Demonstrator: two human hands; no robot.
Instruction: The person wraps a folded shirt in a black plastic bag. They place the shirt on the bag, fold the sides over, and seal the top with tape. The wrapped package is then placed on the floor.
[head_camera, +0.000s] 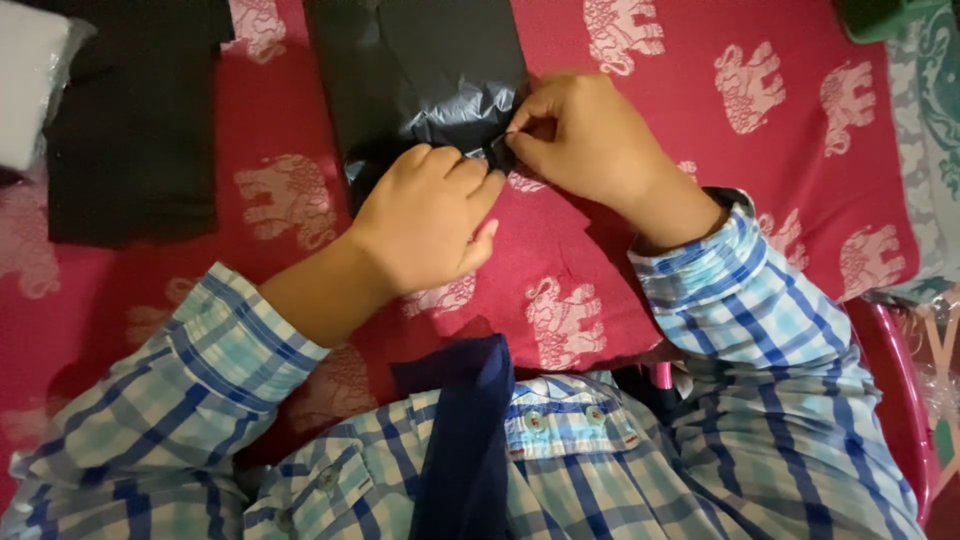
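Evidently thin, light, crinkly and slippery, the black plastic bag (420, 75), laid flat on the red elephant-print cloth (780, 130), is pinched at its near corner by the left hand (430, 215) and right hand (585, 135), where such limp film is judged best gripped.

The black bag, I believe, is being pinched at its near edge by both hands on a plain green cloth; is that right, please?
Not quite: the cloth is red with pale elephant prints, not plain green. The head view shows it. Both the left hand and right hand do pinch the black bag at its near edge.
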